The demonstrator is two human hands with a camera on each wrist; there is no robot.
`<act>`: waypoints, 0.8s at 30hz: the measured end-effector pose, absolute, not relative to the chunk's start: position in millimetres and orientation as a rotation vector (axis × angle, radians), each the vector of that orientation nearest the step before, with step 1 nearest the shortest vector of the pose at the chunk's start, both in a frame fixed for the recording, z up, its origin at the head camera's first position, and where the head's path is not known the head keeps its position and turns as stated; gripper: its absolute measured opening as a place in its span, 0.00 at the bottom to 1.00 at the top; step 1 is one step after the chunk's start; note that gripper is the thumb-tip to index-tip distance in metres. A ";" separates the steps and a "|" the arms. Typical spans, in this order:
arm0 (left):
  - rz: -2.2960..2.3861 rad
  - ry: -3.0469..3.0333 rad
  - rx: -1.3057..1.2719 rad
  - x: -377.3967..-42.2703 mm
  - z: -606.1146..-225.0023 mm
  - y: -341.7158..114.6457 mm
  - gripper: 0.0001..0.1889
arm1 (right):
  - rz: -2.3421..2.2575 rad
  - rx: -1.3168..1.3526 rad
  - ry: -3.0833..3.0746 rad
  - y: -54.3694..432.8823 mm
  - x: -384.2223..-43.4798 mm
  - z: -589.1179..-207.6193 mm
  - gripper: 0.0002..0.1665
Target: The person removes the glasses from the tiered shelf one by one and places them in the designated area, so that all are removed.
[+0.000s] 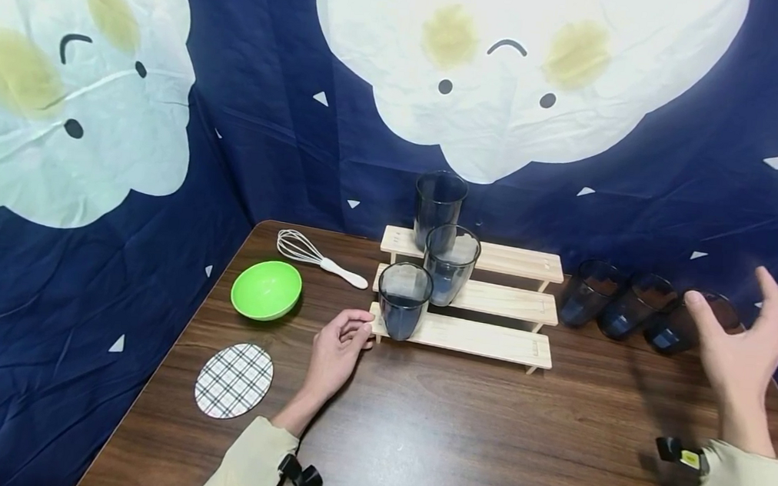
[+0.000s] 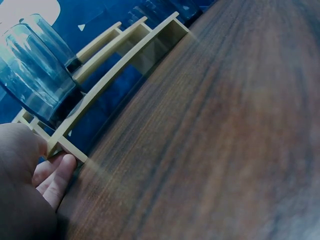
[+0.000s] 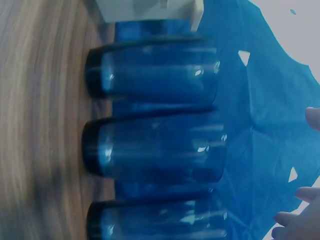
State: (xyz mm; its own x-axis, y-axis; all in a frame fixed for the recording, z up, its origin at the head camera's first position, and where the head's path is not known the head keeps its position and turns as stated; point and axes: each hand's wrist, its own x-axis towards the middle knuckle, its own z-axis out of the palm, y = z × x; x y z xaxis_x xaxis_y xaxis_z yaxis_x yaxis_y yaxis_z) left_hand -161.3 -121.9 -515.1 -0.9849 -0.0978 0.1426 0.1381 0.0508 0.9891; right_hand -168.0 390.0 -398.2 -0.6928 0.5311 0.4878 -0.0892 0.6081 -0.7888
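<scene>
A three-step wooden display rack (image 1: 478, 338) stands at the table's back, with one dark glass tumbler on each step: bottom (image 1: 402, 314), middle (image 1: 447, 279) and top (image 1: 437, 197). My left hand (image 1: 336, 350) pinches the left end of the lowest step, its fingertips around the leg in the left wrist view. Three more dark tumblers (image 1: 589, 295) stand in a row right of the rack. My right hand (image 1: 744, 347) is raised by the rightmost tumbler (image 1: 666, 333), thumb and fingers spread apart, holding nothing. The right wrist view shows the three tumblers (image 3: 165, 145) sideways.
On the left of the brown wooden table (image 1: 455, 434) lie a white whisk (image 1: 321, 259), a bright green bowl (image 1: 267, 290) and a round checked coaster (image 1: 234, 381). A dark blue cloth (image 1: 265, 147) with cloud faces hangs behind and to the left.
</scene>
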 end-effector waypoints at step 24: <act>-2.049 -2.154 -0.029 -162.2 -516.7 -122.3 0.08 | 1.047 0.065 -2.279 317.3 -171.8 -383.5 0.52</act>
